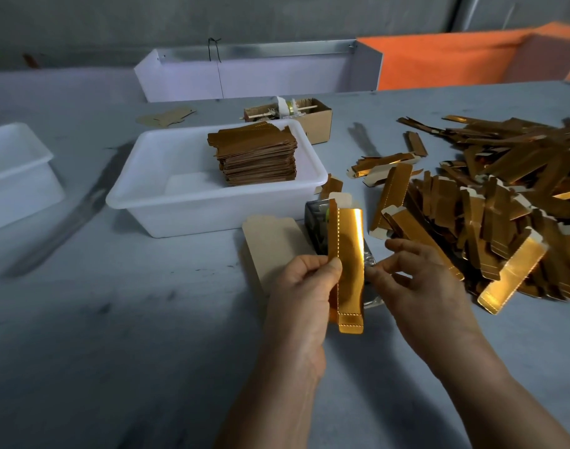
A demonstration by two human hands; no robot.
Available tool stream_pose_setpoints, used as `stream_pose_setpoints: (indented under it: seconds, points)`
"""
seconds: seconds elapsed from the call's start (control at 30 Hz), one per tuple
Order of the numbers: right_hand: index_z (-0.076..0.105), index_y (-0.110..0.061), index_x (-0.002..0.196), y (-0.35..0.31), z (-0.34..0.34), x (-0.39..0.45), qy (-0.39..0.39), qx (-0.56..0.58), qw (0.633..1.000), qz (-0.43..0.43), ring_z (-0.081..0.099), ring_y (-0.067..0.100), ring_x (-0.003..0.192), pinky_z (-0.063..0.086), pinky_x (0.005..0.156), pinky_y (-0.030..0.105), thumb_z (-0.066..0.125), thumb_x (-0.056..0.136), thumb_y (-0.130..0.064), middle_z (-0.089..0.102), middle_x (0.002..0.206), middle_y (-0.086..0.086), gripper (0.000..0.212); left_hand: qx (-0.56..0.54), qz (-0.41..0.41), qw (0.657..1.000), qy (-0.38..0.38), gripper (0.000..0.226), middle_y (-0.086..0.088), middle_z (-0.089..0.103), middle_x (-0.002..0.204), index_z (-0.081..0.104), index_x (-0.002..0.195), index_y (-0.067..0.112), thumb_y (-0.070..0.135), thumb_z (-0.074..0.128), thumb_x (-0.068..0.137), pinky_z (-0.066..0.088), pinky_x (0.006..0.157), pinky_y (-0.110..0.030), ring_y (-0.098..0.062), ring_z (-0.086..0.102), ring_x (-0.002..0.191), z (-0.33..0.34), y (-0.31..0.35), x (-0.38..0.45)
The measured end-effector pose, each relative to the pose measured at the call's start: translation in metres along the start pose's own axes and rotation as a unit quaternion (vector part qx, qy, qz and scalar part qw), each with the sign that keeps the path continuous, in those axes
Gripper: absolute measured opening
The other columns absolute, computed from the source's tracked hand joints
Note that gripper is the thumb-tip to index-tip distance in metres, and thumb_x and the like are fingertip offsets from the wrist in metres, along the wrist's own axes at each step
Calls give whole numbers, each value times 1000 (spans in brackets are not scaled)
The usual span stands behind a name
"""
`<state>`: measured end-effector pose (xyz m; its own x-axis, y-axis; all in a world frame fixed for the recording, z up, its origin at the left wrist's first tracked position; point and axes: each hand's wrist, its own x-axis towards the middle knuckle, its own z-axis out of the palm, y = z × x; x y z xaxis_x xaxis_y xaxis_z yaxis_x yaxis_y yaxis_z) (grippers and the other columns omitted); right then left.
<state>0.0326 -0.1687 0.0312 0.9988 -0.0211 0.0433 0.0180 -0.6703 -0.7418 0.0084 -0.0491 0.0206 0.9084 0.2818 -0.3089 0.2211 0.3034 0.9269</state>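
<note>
Works over grey table (115,319), heap of gold cartons (504,196) right, white tub (179,218) left. Pinches one gold carton (350,247) upright at near centre with left hand (303,293), right hand (419,286) curled just beside its edge, hold unclear. Risks creasing it through a one-sided squeeze.
</note>
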Motion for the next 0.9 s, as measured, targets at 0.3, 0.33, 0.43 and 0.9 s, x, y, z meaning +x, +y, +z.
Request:
stream_pose_setpoints:
  seconds: [0.3, 0.33, 0.43, 0.9]
  points:
    - [54, -30, 68, 3, 10, -14, 28, 31, 999, -1, 43, 21, 128, 45, 97, 40, 62, 86, -25, 41, 141, -3, 21, 61, 37, 997, -10, 10, 4, 73, 83, 68, 97, 16, 22, 62, 92, 58, 71, -29, -8, 69, 75, 6, 0, -1]
    - [55, -30, 68, 4, 11, -14, 32, 47, 998, 2, 43, 18, 126, 45, 93, 34, 62, 86, -23, 41, 140, -3, 21, 69, 37, 997, -10, 10, 5, 73, 82, 68, 97, 17, 23, 61, 92, 57, 70, -28, -6, 68, 74, 6, 1, -1]
    - [59, -26, 66, 6, 12, -13, 20, 94, 995, 28, 40, 5, 111, 36, 77, 17, 62, 87, -20, 44, 139, -4, 21, 87, 36, 996, -5, 9, 7, 72, 83, 68, 96, 19, 24, 61, 93, 55, 67, -24, -6, 67, 76, 7, 3, -1]
    - [62, -18, 82, 8, -28, -21, -18, 253, 964, 82, 61, 18, 86, 44, 65, 25, 56, 86, -17, 65, 83, -2, 7, 141, 22, 990, -9, 9, -2, 72, 86, 70, 94, 18, 24, 65, 89, 53, 69, -36, -19, 66, 80, 7, 14, -4]
